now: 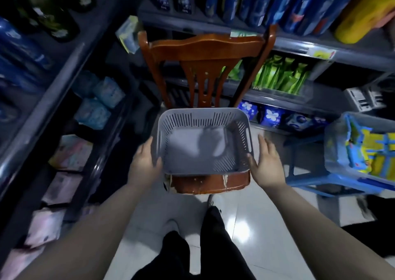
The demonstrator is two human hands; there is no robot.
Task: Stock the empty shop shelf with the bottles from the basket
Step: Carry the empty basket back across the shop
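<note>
A grey slotted plastic basket (203,117) sits on the seat of a wooden chair (205,48), and nothing lies inside it. My left hand (145,157) lies against the basket's left wall with the thumb at its near left corner. My right hand (265,162) is flat beside the basket's right wall, fingers straight, thumb touching the near right corner. Blue bottles (299,3) stand in rows on the shelf behind the chair, and dark bottles (53,16) stand on the upper shelf at left.
Shelving runs along the left and the back. Green packets (282,76) and blue packs (271,116) fill lower shelves behind the chair. A blue stool (320,181) bears a clear bin of colourful packs at right. My legs stand on shiny white floor tiles (241,226).
</note>
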